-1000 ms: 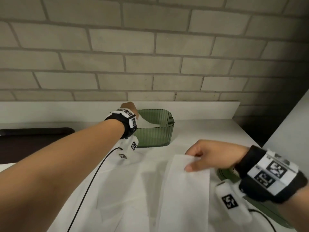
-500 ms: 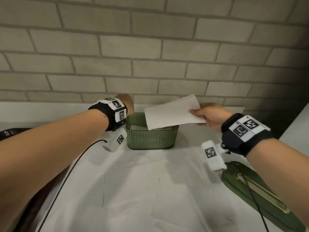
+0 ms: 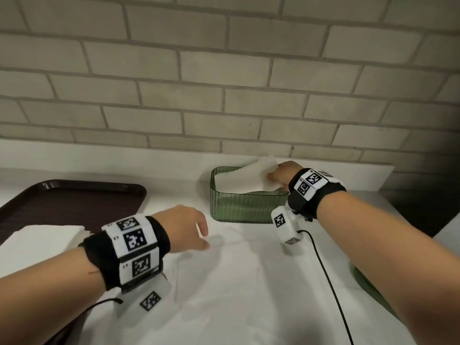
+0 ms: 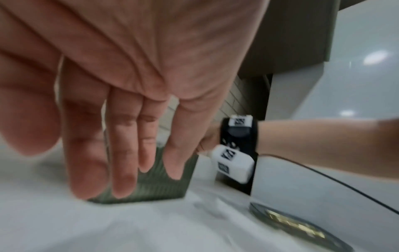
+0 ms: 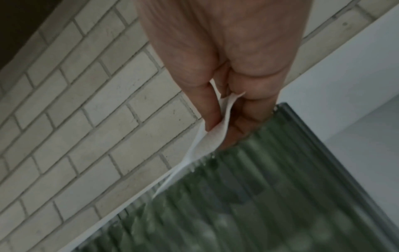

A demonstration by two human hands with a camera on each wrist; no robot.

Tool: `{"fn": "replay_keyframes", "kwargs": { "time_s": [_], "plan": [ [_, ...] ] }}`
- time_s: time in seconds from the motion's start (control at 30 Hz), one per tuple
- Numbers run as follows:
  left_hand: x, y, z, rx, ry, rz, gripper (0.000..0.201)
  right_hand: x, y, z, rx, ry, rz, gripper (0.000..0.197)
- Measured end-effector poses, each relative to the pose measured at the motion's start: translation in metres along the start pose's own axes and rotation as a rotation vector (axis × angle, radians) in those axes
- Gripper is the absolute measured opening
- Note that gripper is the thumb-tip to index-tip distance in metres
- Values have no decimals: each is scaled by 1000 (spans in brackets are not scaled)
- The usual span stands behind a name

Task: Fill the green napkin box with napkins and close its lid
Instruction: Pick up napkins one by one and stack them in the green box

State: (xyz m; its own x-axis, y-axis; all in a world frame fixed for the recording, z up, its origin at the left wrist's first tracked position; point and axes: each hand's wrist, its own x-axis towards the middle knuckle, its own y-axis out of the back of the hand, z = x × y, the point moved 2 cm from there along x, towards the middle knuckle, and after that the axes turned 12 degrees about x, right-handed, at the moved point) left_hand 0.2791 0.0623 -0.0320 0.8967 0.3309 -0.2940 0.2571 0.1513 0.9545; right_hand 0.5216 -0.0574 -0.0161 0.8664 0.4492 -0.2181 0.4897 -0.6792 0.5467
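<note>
— Presently, which step is in hand?

— Filling. The right hand pinches one white napkin between thumb and fingers and holds it over the open green napkin box, its far end dipping inside the rim. The box stands on the counter by the brick wall.

— And the left hand?

— The left hand holds nothing; fingers straight and loosely spread, hovering over the counter, near the box but apart from it.

— What does the next move call for?

— In my judgement, lowering and releasing the napkin flat inside, then fetching more from the stack at the tray. The lid lies off, on the counter to the right; closing is not yet due.
</note>
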Motion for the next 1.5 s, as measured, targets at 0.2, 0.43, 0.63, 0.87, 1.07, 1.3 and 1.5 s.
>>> {"fn": "replay_keyframes", "kwargs": {
  "time_s": [0.2, 0.43, 0.63, 0.87, 1.07, 1.3, 1.5],
  "plan": [
    [-2, -41, 1, 41, -33, -168, 59, -5, -15, -4, -204, -35, -10, 44],
    [10, -51, -3, 32, -4, -177, 87, -7, -23, -8, -571, 100, 47, 53],
    [19, -49, -5, 69, 11, -232, 87, -24, -10, -10, -887, 308, 84, 42],
    [24, -45, -3, 81, 10, -206, 70, -80, -2, 5, -1018, 566, 52, 34],
    [24, -32, -2, 15, -71, 23, 29, -125, -18, 44, -952, 521, -552, 44],
    [18, -23, -2, 16, -89, 121, 19, -136, -42, 86, -780, 511, -670, 54],
    [12, -3, -1, 10, -47, 203, 13, -138, -42, 85, -799, 550, -645, 39]
  ]
}}
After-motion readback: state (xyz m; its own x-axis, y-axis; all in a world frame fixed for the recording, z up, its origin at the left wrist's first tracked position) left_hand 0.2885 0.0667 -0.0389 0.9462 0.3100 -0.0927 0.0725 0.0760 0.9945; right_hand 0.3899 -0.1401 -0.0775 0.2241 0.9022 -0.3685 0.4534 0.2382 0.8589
